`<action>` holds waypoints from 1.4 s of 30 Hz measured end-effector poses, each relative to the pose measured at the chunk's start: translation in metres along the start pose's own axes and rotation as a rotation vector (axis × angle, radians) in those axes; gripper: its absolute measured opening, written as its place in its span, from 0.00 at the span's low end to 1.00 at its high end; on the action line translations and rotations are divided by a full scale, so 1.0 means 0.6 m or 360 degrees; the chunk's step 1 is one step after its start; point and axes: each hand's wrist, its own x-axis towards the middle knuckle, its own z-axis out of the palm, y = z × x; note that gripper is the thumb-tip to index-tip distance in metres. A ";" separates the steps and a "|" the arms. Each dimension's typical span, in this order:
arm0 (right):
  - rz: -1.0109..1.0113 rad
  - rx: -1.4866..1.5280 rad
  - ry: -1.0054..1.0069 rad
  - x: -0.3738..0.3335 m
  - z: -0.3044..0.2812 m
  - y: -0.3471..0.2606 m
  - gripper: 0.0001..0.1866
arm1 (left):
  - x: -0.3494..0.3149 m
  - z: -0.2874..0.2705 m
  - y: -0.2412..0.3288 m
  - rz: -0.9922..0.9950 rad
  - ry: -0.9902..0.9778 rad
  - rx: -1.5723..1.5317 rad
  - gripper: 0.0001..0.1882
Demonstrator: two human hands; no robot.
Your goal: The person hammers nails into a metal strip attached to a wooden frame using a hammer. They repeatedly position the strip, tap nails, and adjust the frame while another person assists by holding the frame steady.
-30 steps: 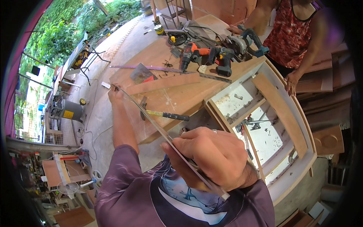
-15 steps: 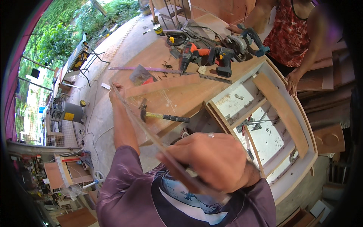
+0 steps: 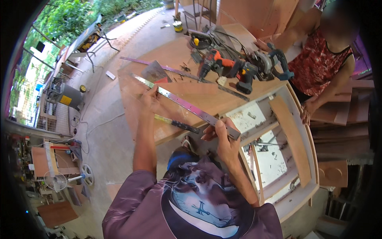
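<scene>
A metal strip (image 3: pixel 187 105) spans above the workbench (image 3: pixel 207 95). Power tools (image 3: pixel 238 67) lie at its 1 o'clock; a hammer (image 3: pixel 177 123) at 7; a cabinet frame (image 3: pixel 294 139) at 4.

Two hands (image 3: pixel 149 99) (image 3: pixel 221 133), one metal strip (image 3: pixel 187 106), one hammer (image 3: pixel 177 124), two drills (image 3: pixel 217 61) (image 3: pixel 244 75).

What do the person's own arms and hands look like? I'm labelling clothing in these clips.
Both forearms are bare, and the left hand and right hand wear no gloves. Short purple sleeves cover the upper arms, part of a purple T-shirt with a blue-and-white print.
</scene>
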 end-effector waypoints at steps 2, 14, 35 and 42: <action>0.0171 -0.0226 0.0005 -0.003 -0.010 -0.002 0.18 | 0.006 -0.029 -0.029 -0.0008 0.0101 0.0132 0.10; -0.0475 -0.0736 -0.0020 0.032 -0.012 -0.032 0.09 | -0.140 0.139 0.001 0.1466 0.0270 0.2379 0.22; -0.1830 0.0045 -0.0788 0.146 0.166 -0.165 0.16 | -0.345 0.358 0.164 0.2496 -0.0243 0.2254 0.13; -0.1710 0.0028 -0.0796 0.147 0.159 -0.152 0.13 | -0.343 0.345 0.155 0.2488 -0.0213 0.2175 0.12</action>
